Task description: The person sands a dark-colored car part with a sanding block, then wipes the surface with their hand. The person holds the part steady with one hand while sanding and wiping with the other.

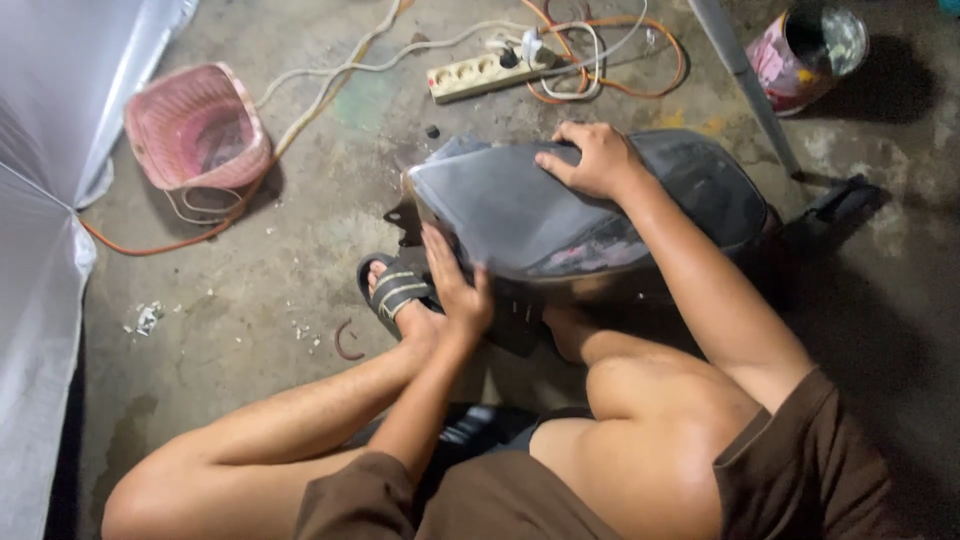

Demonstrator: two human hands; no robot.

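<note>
A large grey curved body panel [520,215], smooth and dusty, rests on the concrete floor in front of my bent legs. My right hand [592,160] lies flat on its upper edge, fingers curled over the rim. Along the panel's lower left edge, my left hand [455,285] presses on it with fingers spread upward. My foot in a striped sandal [395,290] sits just left of that hand. The panel's underside is hidden.
A pink plastic basket [195,130] stands at the upper left. A white power strip [490,70] with white and orange cables [640,85] lies behind the panel. A paint can [810,50] and a metal leg [745,80] are at upper right. White sheeting [40,200] lines the left side.
</note>
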